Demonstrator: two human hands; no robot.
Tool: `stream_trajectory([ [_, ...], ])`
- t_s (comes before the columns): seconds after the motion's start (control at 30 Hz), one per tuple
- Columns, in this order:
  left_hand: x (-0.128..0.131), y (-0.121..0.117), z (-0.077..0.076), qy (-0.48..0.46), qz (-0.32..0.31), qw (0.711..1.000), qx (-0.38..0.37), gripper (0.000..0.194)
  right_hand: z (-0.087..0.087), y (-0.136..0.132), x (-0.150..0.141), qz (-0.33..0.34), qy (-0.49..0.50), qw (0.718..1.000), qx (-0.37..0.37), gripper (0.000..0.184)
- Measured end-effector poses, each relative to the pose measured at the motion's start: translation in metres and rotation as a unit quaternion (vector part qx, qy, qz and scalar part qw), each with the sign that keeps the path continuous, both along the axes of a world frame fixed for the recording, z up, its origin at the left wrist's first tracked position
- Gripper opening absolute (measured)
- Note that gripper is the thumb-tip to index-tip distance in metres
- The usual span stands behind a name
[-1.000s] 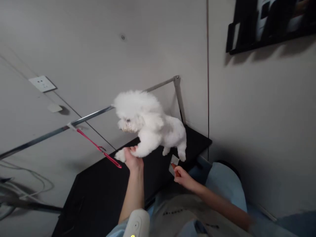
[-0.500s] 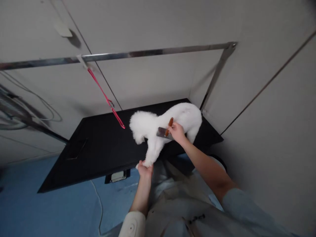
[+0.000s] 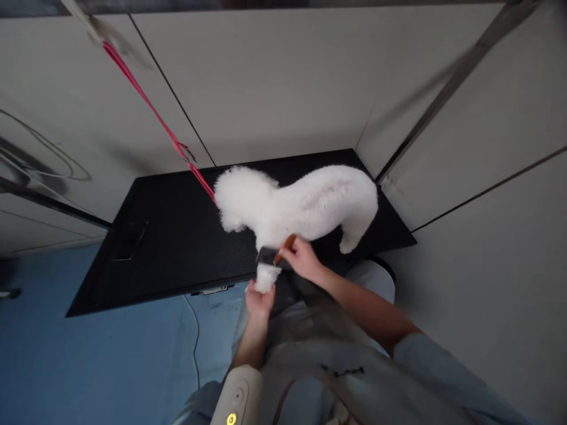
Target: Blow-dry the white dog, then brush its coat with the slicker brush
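A white fluffy dog (image 3: 305,200) stands on a black grooming table (image 3: 177,248), its head toward the left. My left hand (image 3: 260,298) is closed around the paw of its front leg at the table's near edge. In my right hand (image 3: 301,258) is the brown handle of a slicker brush (image 3: 267,255). The brush's dark flat head lies across that same front leg, just above the paw; its bristles are hidden. Some blur shows on the brush and the right fingers.
A pink leash (image 3: 150,106) hangs from the metal bar (image 3: 266,6) down toward the dog's head. Pale wall panels (image 3: 283,88) stand behind the table. A white cable (image 3: 195,336) runs over the blue floor (image 3: 88,366).
My right hand has brought the brush from the dog's shoulder down onto its front leg. My left hand still holds the paw. The view has tilted downward.
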State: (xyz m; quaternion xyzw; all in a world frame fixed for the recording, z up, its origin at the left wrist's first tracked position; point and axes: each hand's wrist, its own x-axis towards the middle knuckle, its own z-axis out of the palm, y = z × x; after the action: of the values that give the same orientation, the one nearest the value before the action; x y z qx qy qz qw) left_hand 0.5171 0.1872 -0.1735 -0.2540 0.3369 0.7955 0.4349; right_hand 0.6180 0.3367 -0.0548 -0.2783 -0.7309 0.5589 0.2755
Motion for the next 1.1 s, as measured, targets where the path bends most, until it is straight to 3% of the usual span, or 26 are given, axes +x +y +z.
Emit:
stream_trajectory([
  [0.07,0.000,0.003,0.006,-0.023,0.023,0.999,0.000,0.035,0.000,0.003,0.000,-0.100,0.045,0.993,0.034,0.008],
  [0.1,-0.001,0.004,0.009,-0.030,0.027,0.999,0.006,0.036,-0.001,0.003,0.001,-0.116,0.060,0.990,0.052,0.009],
  [0.17,-0.002,0.008,0.014,-0.033,0.014,0.999,0.026,0.035,-0.004,0.002,0.003,-0.051,0.045,0.997,0.046,0.009],
  [0.23,-0.005,0.012,0.017,-0.040,0.014,0.998,0.045,0.035,-0.008,0.002,0.004,0.027,0.004,1.000,-0.016,0.009],
  [0.27,-0.006,0.014,0.018,-0.043,0.022,0.997,0.055,0.035,-0.008,0.004,0.004,0.026,-0.002,0.999,-0.042,0.010],
  [0.33,-0.007,0.017,0.018,-0.039,0.052,0.995,0.072,0.037,-0.007,0.009,0.005,-0.059,0.033,0.997,-0.037,0.012],
  [0.4,-0.009,0.019,0.018,-0.025,0.070,0.993,0.089,0.037,-0.002,0.012,0.006,-0.134,0.084,0.987,0.014,0.013],
  [0.47,-0.010,0.019,0.017,-0.015,0.071,0.993,0.093,0.036,0.001,0.011,0.007,-0.079,0.074,0.994,0.025,0.012],
  [0.53,-0.010,0.017,0.015,-0.013,0.071,0.994,0.087,0.036,0.002,0.012,0.006,0.013,0.033,0.999,-0.021,0.010],
  [0.57,-0.011,0.015,0.015,-0.009,0.071,0.994,0.087,0.037,0.002,0.013,0.005,0.021,0.024,0.999,-0.040,0.010],
  [0.7,-0.012,0.010,0.014,0.013,0.055,0.993,0.099,0.040,0.001,0.019,0.002,-0.158,0.086,0.983,0.020,0.011],
  [0.73,-0.012,0.009,0.014,0.007,0.049,0.994,0.101,0.040,0.001,0.017,0.002,-0.147,0.088,0.984,0.040,0.011],
  [0.83,-0.012,0.008,0.018,-0.017,0.045,0.995,0.093,0.040,-0.002,0.010,-0.002,0.028,0.028,0.999,0.007,0.009],
  [0.9,-0.010,0.009,0.022,0.002,0.055,0.995,0.086,0.040,-0.001,0.010,-0.006,0.000,0.019,1.000,-0.021,0.010],
  [1.0,-0.002,0.012,0.031,0.049,0.085,0.993,0.071,0.033,0.007,0.015,-0.010,-0.150,0.078,0.985,0.031,0.013],
  [1.03,0.001,0.013,0.036,0.057,0.092,0.992,0.064,0.030,0.010,0.014,-0.011,-0.141,0.083,0.985,0.049,0.012],
  [1.1,0.010,0.015,0.045,0.059,0.098,0.992,0.047,0.029,0.013,0.012,-0.014,-0.034,0.046,0.997,0.046,0.009],
])
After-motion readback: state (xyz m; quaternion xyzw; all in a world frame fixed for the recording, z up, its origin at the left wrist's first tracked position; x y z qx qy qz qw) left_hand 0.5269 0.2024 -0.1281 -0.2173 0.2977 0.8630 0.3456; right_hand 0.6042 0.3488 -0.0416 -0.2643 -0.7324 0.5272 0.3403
